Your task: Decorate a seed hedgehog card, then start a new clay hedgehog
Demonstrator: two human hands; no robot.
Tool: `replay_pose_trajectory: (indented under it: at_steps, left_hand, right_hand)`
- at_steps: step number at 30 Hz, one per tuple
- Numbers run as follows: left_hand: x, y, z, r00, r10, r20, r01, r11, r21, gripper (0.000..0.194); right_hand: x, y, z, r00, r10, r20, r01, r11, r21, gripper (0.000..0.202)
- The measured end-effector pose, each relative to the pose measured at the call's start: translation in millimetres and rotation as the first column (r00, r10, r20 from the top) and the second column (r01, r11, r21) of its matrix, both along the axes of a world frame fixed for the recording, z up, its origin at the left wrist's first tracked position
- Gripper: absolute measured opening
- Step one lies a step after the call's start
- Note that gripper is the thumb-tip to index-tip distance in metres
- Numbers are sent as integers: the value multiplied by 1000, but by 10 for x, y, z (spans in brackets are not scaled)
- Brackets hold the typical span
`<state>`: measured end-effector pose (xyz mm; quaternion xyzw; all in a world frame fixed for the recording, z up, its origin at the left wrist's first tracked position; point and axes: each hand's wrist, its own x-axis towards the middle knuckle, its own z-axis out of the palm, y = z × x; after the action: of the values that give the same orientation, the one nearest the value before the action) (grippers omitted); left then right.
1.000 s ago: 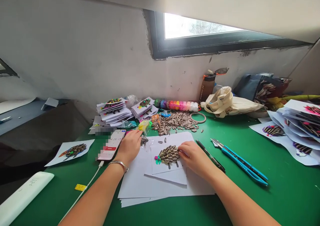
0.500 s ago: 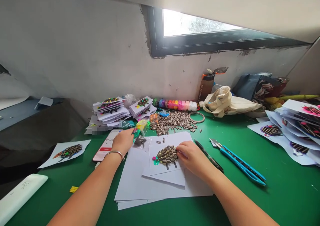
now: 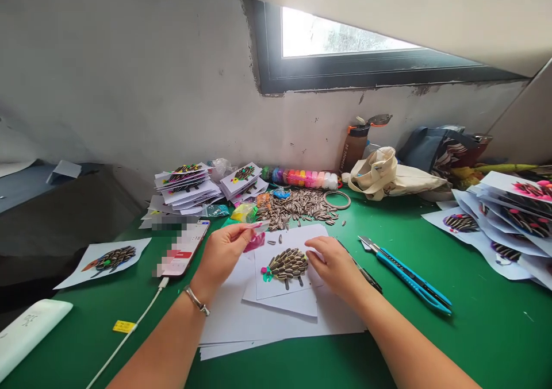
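Observation:
My left hand (image 3: 222,251) pinches a small clear plastic bag with something pink in it (image 3: 255,241), held above the white sheets. Below it lies a white card (image 3: 269,290) bearing a seed-covered animal picture (image 3: 288,264). Dark seeds cover its body; a green and pink head is at the left, with two dark legs underneath. My right hand (image 3: 334,262) rests at the card's right edge, fingers bent and a little apart, with nothing visible in them. Two loose sunflower seeds (image 3: 276,240) lie just above the card. A stack of white paper (image 3: 233,326) sits beneath.
Behind are a heap of sunflower seeds (image 3: 297,206), a tape roll (image 3: 337,200), clay tubs (image 3: 308,178) and finished cards (image 3: 190,191). A blue utility knife (image 3: 409,277) and a black pen (image 3: 366,277) lie right. A phone (image 3: 187,251) with a cable lies left.
My left hand has come back from the bags behind and now holds the small bag with pink in it. My right hand stays by the card, its fingers shifted slightly.

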<state>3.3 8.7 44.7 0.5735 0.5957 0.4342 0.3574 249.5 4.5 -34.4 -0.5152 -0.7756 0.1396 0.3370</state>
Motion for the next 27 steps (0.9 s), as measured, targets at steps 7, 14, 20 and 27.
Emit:
replay_pose_trajectory:
  at_steps: [7, 14, 20, 27]
  left_hand:
    - [-63, 1, -301, 876, 69, 478, 11, 987, -162, 39]
    - [-24, 35, -452, 794, 71, 604, 97, 966, -241, 37]
    - [-92, 97, -525, 750, 117, 651, 58, 969, -240, 29]
    - [-73, 110, -580, 778, 105, 620, 44, 975, -219, 28]
  right_hand:
    - [-84, -60, 51, 994, 36, -103, -33, 999, 29, 20]
    - [-578, -125, 316, 960, 243, 137, -242, 970, -20, 18]
    - [-802, -42, 239, 938, 233, 257, -233, 972, -31, 15]
    - [-938, 42, 107, 890, 241, 386, -243, 969, -44, 19]
